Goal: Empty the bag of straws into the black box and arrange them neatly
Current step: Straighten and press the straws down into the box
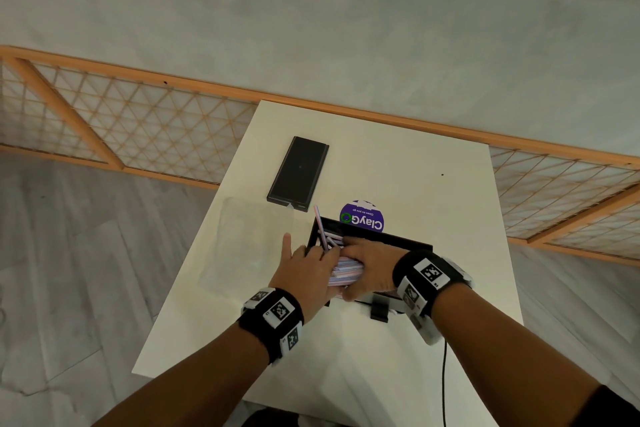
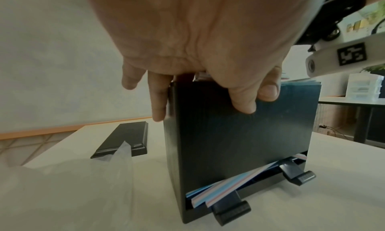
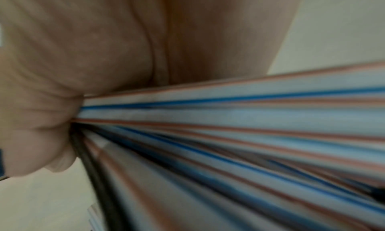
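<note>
White table [image 1: 398, 163] stands against an orange wooden rail [image 1: 194, 83] with lattice panels [image 1: 138, 128] below it. Flat black lid [image 1: 298, 173] lies on the table's far left part. Round purple sticker [image 1: 362, 217] reading "ClayGo" lies on the tabletop to the lid's right. Grey wood-pattern floor [image 1: 69, 253] on both sides. Black cable [image 1: 444, 388] hangs at the table's near edge.

Box [image 1: 388, 241] mouth blocked by both hands and straws [image 1: 346, 270]. Lid [image 1: 298, 174] and bag [image 1: 242, 246] occupy table [image 1: 433, 191] left; right side open.
</note>
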A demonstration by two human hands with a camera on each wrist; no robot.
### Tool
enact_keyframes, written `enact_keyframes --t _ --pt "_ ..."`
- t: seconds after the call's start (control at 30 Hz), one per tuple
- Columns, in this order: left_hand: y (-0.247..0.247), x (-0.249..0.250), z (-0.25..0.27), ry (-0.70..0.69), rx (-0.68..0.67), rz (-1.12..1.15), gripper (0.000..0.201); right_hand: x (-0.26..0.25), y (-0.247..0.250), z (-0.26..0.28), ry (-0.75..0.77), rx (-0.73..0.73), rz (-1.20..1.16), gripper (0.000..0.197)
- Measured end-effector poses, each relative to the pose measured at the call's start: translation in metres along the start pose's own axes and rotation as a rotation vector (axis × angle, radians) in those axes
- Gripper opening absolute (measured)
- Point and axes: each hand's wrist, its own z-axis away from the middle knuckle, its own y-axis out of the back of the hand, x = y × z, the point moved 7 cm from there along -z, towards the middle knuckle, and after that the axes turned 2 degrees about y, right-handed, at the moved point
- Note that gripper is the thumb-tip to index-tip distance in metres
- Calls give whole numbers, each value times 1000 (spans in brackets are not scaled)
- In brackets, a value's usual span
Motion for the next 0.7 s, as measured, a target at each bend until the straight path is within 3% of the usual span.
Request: enact_keyframes --t 0.33,0.5,0.7 --pt "-4 -2 -2 -24 5 -2 64 -13 0 -14 -44 -105 126 69" --pt "-5 -2 -1 -25 19 8 62 -15 3 -11 -27 -126 6 56" --pt "2 -7 2 -19 79 71 73 -17 17 3 62 4 2 57"
